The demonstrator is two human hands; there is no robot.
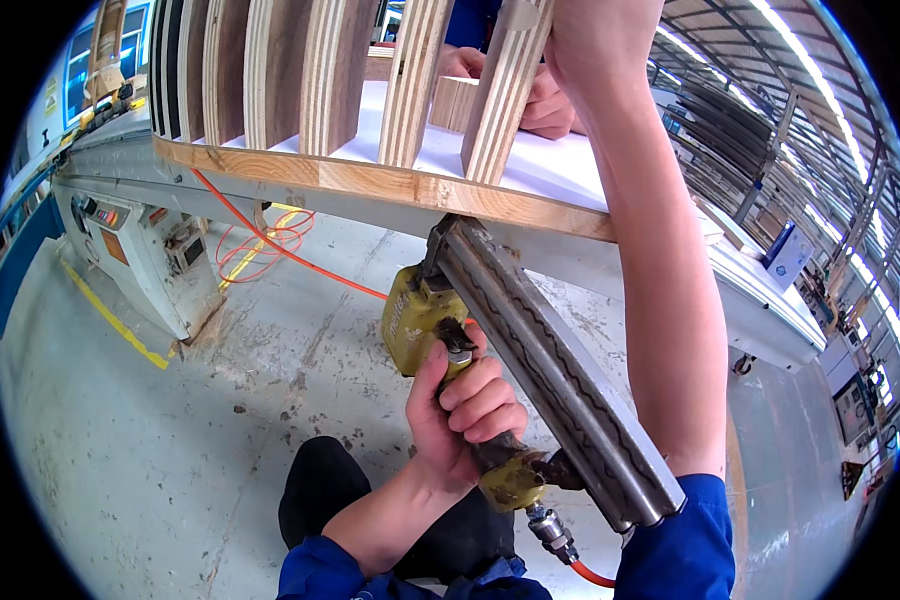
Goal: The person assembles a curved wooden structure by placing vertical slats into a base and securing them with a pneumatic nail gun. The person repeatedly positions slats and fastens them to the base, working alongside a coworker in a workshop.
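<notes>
My left hand [470, 400] is wrapped round the handle of a yellow pneumatic nail gun [410, 320] with a long grey steel magazine [560, 370]. The gun's nose is up against the underside of a wooden board's front edge [370, 180]. My right arm reaches up along the right side, and my right hand [598, 45] is beside the top of a tilted plywood panel [505, 90]; its fingers are cut off by the upper edge. Several more plywood panels [332, 80] stand upright in a row on the board.
Across the board, another person's hands [548, 105] are at a small plywood block [454, 103]. An orange air hose [280, 250] runs to the gun and loops on the floor. A grey machine [135, 250] with control buttons stands at left. Shelving and stacked boards are at right.
</notes>
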